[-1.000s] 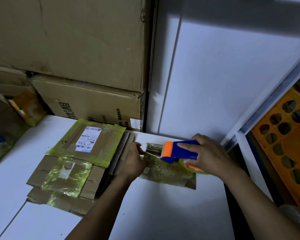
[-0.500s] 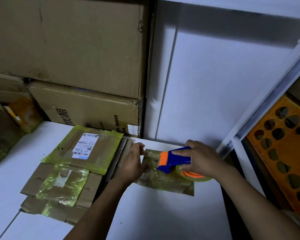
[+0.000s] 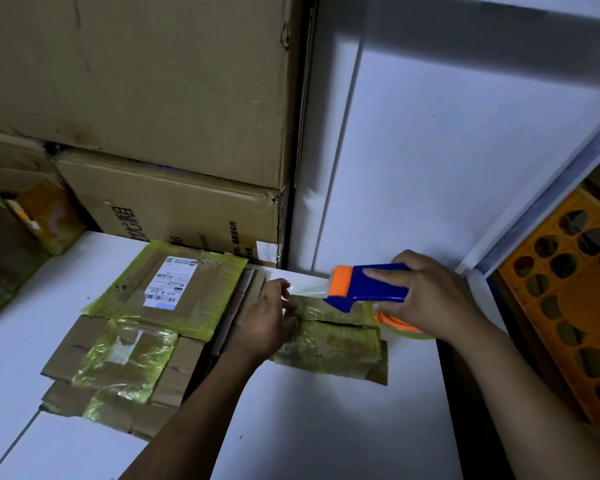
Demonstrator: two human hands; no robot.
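A small flat cardboard box wrapped in yellowish tape lies on the white table. My right hand grips a blue and orange tape dispenser just above the box's far right part, its tape roll below my palm. A strip of clear tape stretches from the dispenser to my left hand, which pinches the strip's end at the box's left edge.
A pile of flattened taped cartons, the top one with a white label, lies left of my left hand. Large cardboard boxes are stacked behind. A white wall panel stands at the back. An orange crate sits at the right.
The dispenser has lifted off the box and moved right, drawing out a strip of clear tape. My left hand stays at the box's left edge, holding the tape end.
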